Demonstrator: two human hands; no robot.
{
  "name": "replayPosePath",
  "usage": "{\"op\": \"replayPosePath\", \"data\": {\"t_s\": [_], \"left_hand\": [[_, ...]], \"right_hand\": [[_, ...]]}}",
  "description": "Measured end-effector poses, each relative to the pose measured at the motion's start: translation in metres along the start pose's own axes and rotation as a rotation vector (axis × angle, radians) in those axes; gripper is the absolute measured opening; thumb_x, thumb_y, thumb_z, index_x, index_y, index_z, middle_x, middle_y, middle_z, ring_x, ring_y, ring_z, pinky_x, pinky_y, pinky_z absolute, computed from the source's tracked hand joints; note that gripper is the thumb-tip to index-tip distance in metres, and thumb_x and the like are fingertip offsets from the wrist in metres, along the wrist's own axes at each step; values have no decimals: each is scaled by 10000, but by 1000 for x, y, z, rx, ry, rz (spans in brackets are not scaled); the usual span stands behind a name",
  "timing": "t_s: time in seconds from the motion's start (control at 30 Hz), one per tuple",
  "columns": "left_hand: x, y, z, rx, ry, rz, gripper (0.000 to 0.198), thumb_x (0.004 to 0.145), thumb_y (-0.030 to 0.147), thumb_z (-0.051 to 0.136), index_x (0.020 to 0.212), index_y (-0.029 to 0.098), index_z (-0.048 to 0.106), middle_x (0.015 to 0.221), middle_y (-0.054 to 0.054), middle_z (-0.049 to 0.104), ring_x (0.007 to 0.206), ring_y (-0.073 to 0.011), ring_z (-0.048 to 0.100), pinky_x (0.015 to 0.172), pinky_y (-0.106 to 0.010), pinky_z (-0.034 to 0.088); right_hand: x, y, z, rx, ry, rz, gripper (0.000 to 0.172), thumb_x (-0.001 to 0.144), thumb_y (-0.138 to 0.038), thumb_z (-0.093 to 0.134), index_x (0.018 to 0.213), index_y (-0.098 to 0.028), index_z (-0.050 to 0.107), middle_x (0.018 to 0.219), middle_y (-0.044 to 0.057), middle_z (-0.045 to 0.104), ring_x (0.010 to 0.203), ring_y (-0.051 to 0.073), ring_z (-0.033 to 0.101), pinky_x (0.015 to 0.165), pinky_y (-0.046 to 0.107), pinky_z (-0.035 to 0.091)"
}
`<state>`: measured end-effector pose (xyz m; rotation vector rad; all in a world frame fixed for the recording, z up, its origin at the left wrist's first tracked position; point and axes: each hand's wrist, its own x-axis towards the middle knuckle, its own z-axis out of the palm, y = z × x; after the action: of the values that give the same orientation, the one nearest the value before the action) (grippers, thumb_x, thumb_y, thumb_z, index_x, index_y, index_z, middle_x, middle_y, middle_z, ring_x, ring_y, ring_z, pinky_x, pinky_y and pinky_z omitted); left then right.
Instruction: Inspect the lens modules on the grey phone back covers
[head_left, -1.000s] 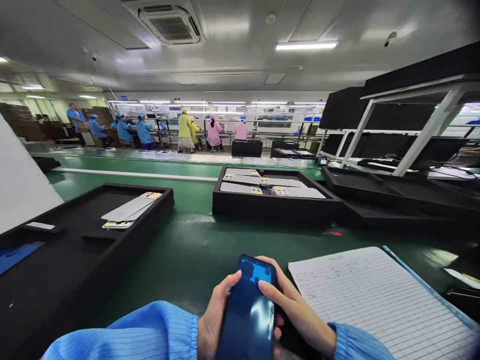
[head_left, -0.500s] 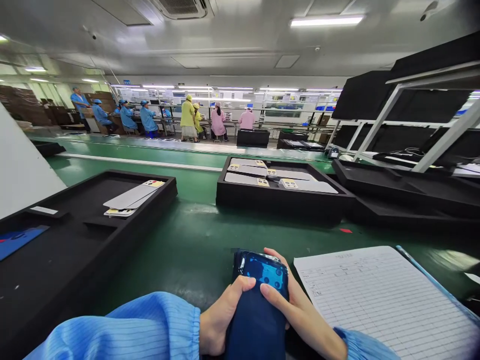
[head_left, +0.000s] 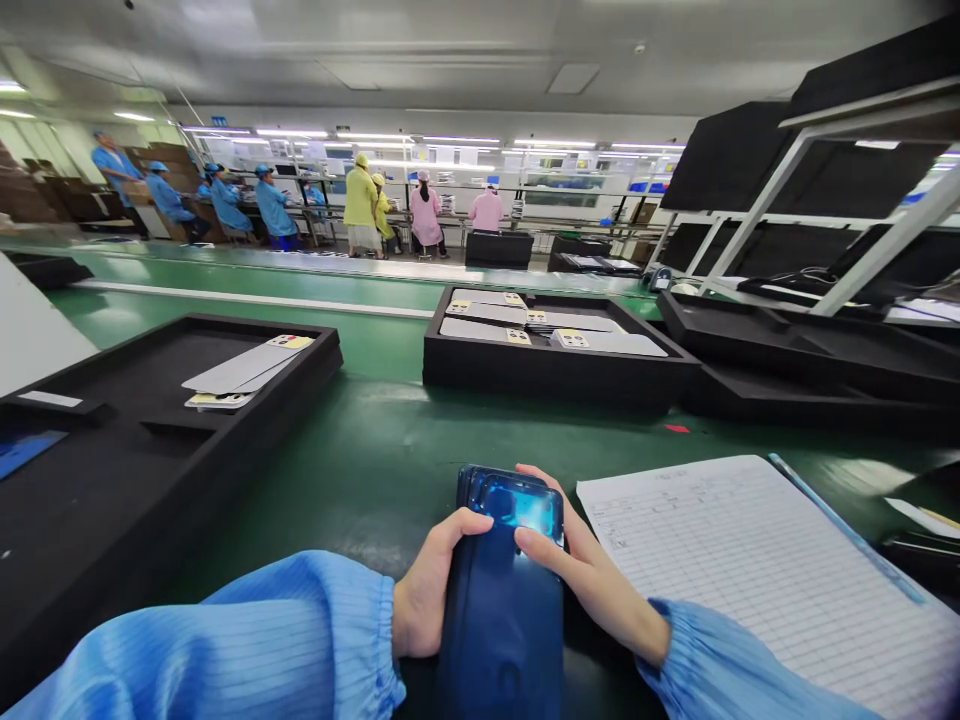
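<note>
A stack of glossy dark blue phone back covers (head_left: 506, 610) stands in front of me, with light glinting off the camera area at its top. My left hand (head_left: 439, 570) grips the stack's left side, thumb lying on the top cover. On the opposite side my right hand (head_left: 581, 550) holds it, with its thumb across the face just below the camera area and the other fingers behind the right edge. Both thumb tips are close together but apart. The undersides of the covers and most of the fingers are hidden.
A lined paper sheet (head_left: 750, 570) with a blue pen (head_left: 840, 520) lies at the right. Black trays (head_left: 555, 375) with pale covers stand ahead, and another black tray (head_left: 225, 470) is at the left. Several people sit or stand at far benches.
The stack has tilted, so more of its length and several layered top edges show, and the glare has shifted. My view has dipped slightly. Both hands keep their hold.
</note>
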<state>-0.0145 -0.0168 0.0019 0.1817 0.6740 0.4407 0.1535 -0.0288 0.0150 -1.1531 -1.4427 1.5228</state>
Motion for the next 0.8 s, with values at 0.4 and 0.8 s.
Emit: {"op": "replayPosePath", "data": {"t_s": [0.4,0.8], "left_hand": [[-1,-2,0,35,53,-9,432,639,368,505,915,63,638,678,-101,689,592,-188,624,650,-279,469],[-1,0,0,34,38,-13,426,637,375,503,898,62,629,686,-102,684,594,-188,616,662,-274,459]], "right_hand": [[0,-4,-2,-138,-21,-62,537,856,-361,498,1301,-221,231,1183,56,539,954,173,559,890,317,407],[3,6,-4,-169,4,-117,521,855,-364,510,1294,-252,252,1186,39,548,1027,173,541,878,292,411]]}}
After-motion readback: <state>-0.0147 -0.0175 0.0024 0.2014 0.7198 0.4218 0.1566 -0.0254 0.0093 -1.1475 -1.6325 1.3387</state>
